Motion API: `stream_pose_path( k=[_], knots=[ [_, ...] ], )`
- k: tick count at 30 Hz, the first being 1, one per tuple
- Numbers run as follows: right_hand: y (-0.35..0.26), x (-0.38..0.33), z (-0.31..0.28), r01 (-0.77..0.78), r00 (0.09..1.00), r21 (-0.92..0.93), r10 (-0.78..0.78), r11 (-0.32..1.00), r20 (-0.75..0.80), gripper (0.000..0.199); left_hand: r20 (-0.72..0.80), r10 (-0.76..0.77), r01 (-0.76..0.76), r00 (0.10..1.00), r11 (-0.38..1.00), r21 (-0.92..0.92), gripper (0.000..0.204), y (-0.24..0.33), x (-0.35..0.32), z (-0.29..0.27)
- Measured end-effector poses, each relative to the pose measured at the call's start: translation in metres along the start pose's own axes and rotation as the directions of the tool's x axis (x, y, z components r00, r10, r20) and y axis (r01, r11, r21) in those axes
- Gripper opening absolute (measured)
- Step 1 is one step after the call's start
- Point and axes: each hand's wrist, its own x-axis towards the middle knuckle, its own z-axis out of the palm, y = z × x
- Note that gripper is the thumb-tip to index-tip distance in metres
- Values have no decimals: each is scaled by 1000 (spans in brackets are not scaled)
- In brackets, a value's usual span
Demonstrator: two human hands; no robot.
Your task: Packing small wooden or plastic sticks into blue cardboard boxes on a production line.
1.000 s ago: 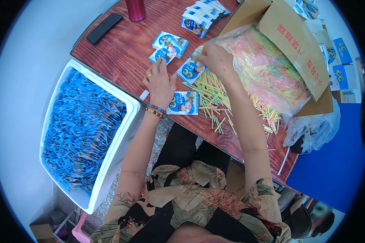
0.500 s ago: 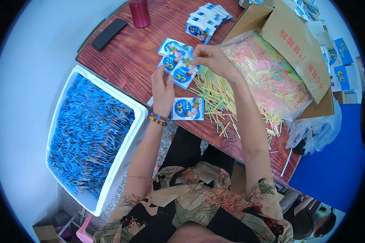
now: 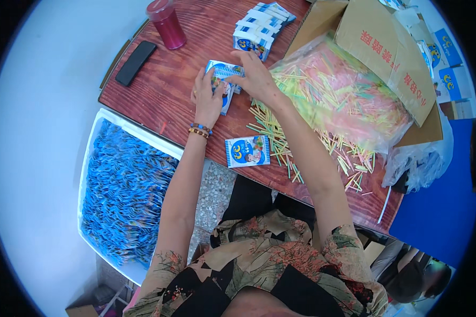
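Several small blue-and-white printed packets (image 3: 225, 70) lie overlapped in a small pile on the red wooden table. My left hand (image 3: 207, 98), with a beaded bracelet at the wrist, rests on the left side of this pile, its fingers spread over the packets. At the pile's right edge is my right hand (image 3: 259, 82), thumb and forefinger apart, with nothing seen in its grasp. A single packet (image 3: 247, 151) lies flat nearer to me, by the table's front edge. Beside it and under my right forearm, thin pastel sticks (image 3: 280, 132) are scattered.
A cardboard box (image 3: 375, 47) on the right spills sticks from a clear plastic bag (image 3: 344, 95). Stacked packets (image 3: 262, 29) sit at the far side. A phone (image 3: 136, 63) and red tumbler (image 3: 169, 29) are far left. Left of the table, a white tub (image 3: 87, 174) holds many blue packets.
The packet that both hands held up is now down on the pile. My right hand has let go and spread its fingers. The view has shifted a little.
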Motion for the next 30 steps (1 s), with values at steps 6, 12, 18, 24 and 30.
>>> stream_pose_path(
  k=[6, 12, 18, 24, 30],
  knots=[
    [21, -15, -13, -158, 966, -66, 168, 985, 196, 57, 23, 13, -13, 1000, 999, 30, 54, 15, -18, 12],
    [17, -36, -34, -43, 951, -216, 106, 975, 289, 54, 32, 13, -14, 999, 999, 48, 56, 32, -42, 18],
    [-30, -88, -56, 2, 998, -61, -6, 998, -67, 34, -31, 76, -77, 997, 997, -19, 62, 41, -52, -8],
    [-64, -184, -62, -333, 918, -184, 363, 925, 160, 20, 101, 213, -225, 972, 965, 135, 41, 43, -120, -32],
    [-65, -195, -41, -409, 903, -231, 428, 883, 40, 24, 160, 127, -168, 979, 946, 278, 32, 41, -132, -25]
  ],
)
